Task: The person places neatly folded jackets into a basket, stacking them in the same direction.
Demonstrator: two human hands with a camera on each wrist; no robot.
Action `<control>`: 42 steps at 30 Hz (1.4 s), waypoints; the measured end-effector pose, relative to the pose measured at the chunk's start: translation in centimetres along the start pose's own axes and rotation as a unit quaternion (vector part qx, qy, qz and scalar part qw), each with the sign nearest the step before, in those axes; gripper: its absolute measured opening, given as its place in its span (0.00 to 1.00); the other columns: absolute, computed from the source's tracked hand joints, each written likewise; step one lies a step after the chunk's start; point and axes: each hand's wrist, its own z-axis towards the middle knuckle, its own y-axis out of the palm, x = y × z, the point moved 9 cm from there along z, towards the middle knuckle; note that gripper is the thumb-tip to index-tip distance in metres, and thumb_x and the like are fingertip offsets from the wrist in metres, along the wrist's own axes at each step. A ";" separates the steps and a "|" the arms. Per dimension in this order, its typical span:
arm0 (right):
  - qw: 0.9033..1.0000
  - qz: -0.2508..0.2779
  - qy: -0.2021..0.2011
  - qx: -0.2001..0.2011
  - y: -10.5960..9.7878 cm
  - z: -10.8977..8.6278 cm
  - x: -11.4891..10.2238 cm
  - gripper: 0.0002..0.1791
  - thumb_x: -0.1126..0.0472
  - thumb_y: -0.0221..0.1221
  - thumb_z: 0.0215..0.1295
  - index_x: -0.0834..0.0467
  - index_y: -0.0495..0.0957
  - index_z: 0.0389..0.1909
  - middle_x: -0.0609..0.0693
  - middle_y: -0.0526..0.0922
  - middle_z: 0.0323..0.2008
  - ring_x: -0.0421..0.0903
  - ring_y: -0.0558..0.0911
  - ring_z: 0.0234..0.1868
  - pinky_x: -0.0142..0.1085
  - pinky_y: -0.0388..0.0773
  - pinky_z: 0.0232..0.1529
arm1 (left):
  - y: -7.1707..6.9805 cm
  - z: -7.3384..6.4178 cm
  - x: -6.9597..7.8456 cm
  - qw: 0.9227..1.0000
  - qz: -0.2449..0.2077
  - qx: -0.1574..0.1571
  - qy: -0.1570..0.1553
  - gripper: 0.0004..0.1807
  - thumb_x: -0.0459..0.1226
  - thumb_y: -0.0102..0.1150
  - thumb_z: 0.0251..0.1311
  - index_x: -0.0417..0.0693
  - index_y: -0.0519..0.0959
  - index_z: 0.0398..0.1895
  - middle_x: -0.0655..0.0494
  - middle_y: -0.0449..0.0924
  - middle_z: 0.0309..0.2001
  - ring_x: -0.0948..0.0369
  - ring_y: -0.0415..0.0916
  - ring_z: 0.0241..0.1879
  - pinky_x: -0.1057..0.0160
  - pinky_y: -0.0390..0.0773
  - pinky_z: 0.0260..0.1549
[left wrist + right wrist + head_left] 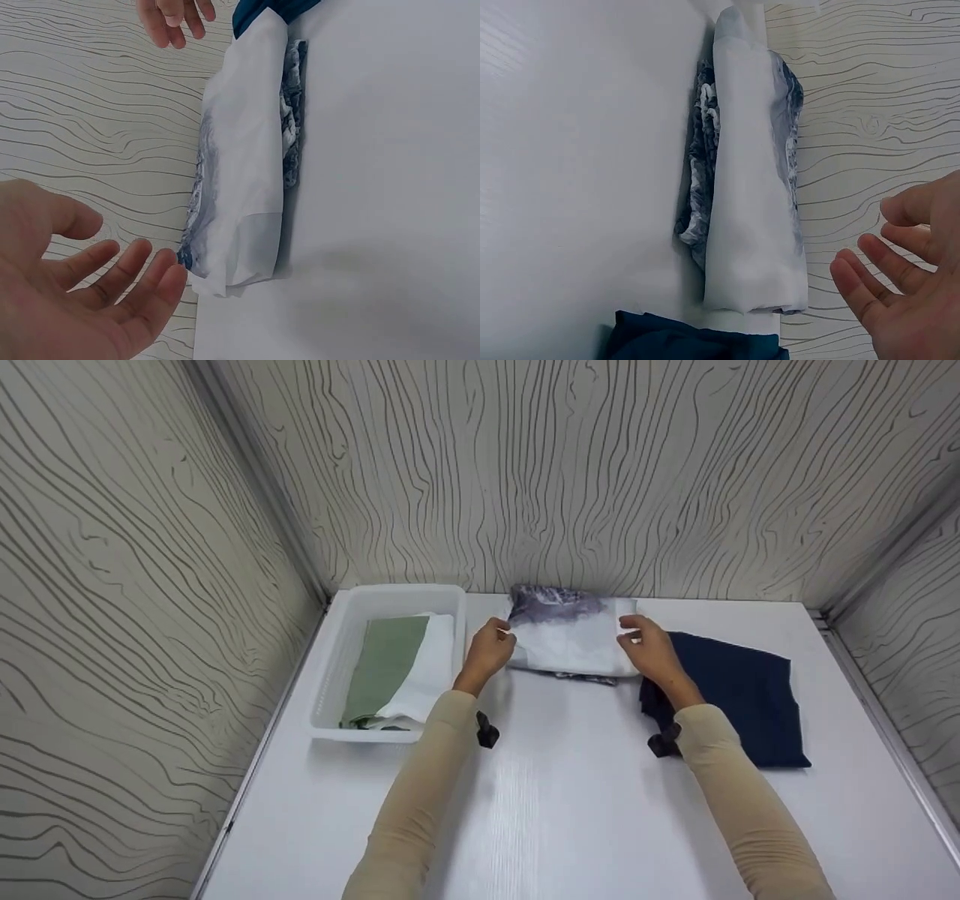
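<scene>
A folded white cloth with a grey-purple pattern (570,634) lies at the back of the table, its crumpled patterned edge (697,165) showing beneath the white layer. At its left end is my left hand (491,649), fingers loosely bent. In the left wrist view that hand's fingertips (174,274) come close to the cloth's corner; whether they touch it I cannot tell. My right hand (651,649) hovers by the right end, and the right wrist view shows its relaxed fingers (859,292) apart from the cloth. Neither hand grips anything.
On the left stands a white plastic basket (324,690) containing a folded green and white cloth (394,660). Dark blue fabric (742,697) lies to the right, partly under my right forearm. Wood-grain patterned walls (480,472) border the white table (570,810) behind and on both sides.
</scene>
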 end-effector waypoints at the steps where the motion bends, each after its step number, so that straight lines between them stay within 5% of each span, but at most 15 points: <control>1: 1.000 0.001 0.005 -0.001 0.1 0.0 0.3 0.24 0.66 0.52 0.82 0.71 0.69 0.73 0.72 0.72 0.70 0.70 0.76 0.69 0.61 0.75 0.68 | 0.1 0.1 -0.2 1.000 0.002 -0.002 -0.001 0.20 0.37 0.49 0.78 0.39 0.75 0.66 0.40 0.82 0.57 0.48 0.81 0.53 0.50 0.81 0.52; 15: 0.995 0.032 0.094 -0.026 2.2 0.2 4.0 0.33 0.59 0.49 0.84 0.73 0.57 0.79 0.75 0.59 0.78 0.72 0.62 0.79 0.62 0.63 0.78 | 1.9 1.0 -2.5 0.999 0.010 -0.029 -0.032 0.33 0.39 0.50 0.77 0.35 0.60 0.80 0.31 0.67 0.73 0.42 0.69 0.74 0.46 0.72 0.72; 24: 0.984 0.053 0.166 -0.045 3.8 -0.5 6.4 0.41 0.55 0.47 0.85 0.72 0.40 0.84 0.76 0.47 0.82 0.69 0.50 0.84 0.60 0.53 0.83 | 3.3 1.0 -3.4 0.997 0.029 -0.056 -0.039 0.36 0.37 0.49 0.76 0.35 0.54 0.83 0.29 0.58 0.79 0.40 0.59 0.80 0.46 0.63 0.79; 32: 0.982 0.031 0.181 -0.034 4.6 -0.6 6.9 0.41 0.55 0.47 0.83 0.75 0.43 0.82 0.76 0.48 0.82 0.69 0.50 0.84 0.58 0.52 0.83 | 4.3 0.5 -4.8 0.992 0.015 -0.094 -0.077 0.41 0.41 0.47 0.78 0.42 0.45 0.87 0.37 0.50 0.85 0.44 0.49 0.85 0.47 0.55 0.83; 36: 0.979 0.034 0.197 -0.032 4.6 -0.7 7.1 0.41 0.55 0.47 0.83 0.75 0.42 0.82 0.76 0.48 0.82 0.69 0.51 0.84 0.59 0.53 0.83 | 4.8 0.3 -5.4 0.990 -0.003 -0.102 -0.093 0.41 0.43 0.47 0.78 0.45 0.45 0.88 0.37 0.52 0.85 0.45 0.51 0.85 0.47 0.58 0.82; 42: 0.972 0.048 0.230 -0.025 4.4 -1.0 8.1 0.42 0.53 0.45 0.83 0.73 0.40 0.83 0.74 0.49 0.83 0.68 0.54 0.84 0.59 0.58 0.81 | 5.4 0.0 -5.8 0.988 -0.035 -0.112 -0.102 0.40 0.41 0.46 0.76 0.44 0.48 0.87 0.35 0.60 0.82 0.46 0.64 0.79 0.48 0.75 0.69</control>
